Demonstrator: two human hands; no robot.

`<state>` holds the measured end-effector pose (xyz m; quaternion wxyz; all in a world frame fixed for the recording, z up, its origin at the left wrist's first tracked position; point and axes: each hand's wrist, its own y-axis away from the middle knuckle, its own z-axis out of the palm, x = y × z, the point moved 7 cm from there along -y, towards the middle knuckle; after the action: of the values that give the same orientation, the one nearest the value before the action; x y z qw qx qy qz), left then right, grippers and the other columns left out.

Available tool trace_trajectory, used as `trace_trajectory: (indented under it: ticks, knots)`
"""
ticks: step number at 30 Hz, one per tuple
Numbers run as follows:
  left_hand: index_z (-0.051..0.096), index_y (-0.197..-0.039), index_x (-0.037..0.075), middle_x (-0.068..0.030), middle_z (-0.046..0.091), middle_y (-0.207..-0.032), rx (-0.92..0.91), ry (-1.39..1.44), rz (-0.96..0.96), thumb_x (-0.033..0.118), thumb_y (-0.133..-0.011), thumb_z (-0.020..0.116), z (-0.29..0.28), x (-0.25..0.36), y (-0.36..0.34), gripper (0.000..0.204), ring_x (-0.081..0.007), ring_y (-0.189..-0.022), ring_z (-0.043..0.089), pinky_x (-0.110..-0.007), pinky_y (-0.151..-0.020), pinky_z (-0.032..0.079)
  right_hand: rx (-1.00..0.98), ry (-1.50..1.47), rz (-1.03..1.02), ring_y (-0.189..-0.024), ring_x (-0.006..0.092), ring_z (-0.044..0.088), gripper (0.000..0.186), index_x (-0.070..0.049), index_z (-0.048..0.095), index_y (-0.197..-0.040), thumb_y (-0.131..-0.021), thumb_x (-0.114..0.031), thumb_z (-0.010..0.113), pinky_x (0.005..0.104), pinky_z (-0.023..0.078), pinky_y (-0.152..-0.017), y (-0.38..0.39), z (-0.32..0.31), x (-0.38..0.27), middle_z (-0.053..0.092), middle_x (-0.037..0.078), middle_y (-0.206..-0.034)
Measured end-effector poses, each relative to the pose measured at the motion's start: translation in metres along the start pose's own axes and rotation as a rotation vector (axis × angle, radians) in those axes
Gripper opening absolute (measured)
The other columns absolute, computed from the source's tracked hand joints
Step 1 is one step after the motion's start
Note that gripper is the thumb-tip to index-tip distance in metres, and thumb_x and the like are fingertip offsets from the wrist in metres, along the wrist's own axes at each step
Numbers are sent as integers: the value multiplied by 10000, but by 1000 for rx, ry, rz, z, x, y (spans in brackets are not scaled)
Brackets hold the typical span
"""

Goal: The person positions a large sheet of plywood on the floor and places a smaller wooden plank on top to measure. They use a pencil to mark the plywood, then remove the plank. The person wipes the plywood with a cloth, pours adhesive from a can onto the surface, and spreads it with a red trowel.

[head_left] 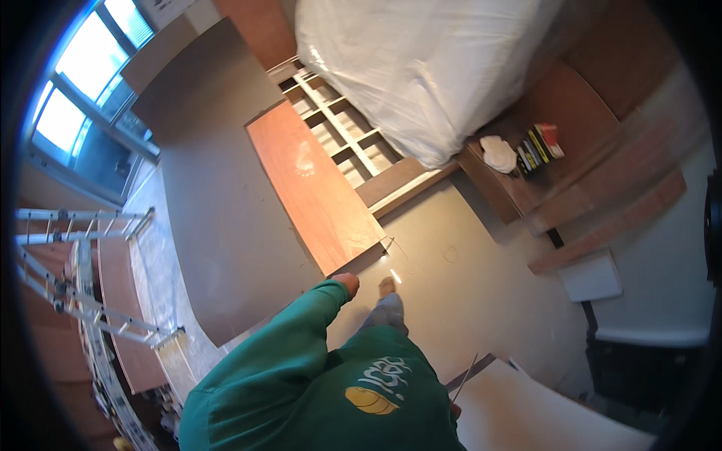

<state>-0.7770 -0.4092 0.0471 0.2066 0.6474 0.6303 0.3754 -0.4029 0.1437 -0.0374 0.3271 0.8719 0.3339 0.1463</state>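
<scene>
My left hand (347,284) looks closed, low beside the near end of an orange-brown wooden panel (312,180). Its fingers are turned from view, so what they hold, if anything, is hidden. A large grey-brown sheet (218,173) lies along the panel's left side, its near edge close to my left sleeve. Only a sliver of my right hand (456,411) shows past my green sweatshirt. A thin stick (468,373) rises right by it; whether the fingers hold it cannot be made out.
Beyond the panel is a slatted bed frame (338,124), with a plastic-wrapped mattress (421,68) tilted over it. Metal ladders (90,301) stand at left near the windows (83,105). Small boxes (538,150) sit on a brown surface at right. A pale board (526,410) lies lower right.
</scene>
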Motion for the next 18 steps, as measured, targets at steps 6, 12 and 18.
trace_trajectory:
  ticks: [6,12,18]
  knots:
    - [711,-1027,11,-252,703,-1010,100,163,88,179,-815,707,-39,73,-64,271,-413,-977,685,-500,-804,553,-53,-7,-70,-823,398,681,574,26,689,-806,-886,-521,535,538,512,-731,-41,-75,-71,695,225,-830]
    - [711,-959,142,-138,713,-970,345,329,110,43,-764,645,-103,163,-133,229,-347,-1007,674,-448,-878,532,27,-67,-136,-822,394,680,550,20,690,-823,-894,-502,530,530,516,-735,-106,-207,-183,694,221,-842]
    - [726,-863,151,-129,727,-950,52,398,290,49,-751,639,-172,152,-188,175,-358,-892,697,-455,-799,542,57,-128,-254,-821,391,679,527,14,690,-839,-902,-483,525,522,520,-739,-146,-307,-299,693,217,-854]
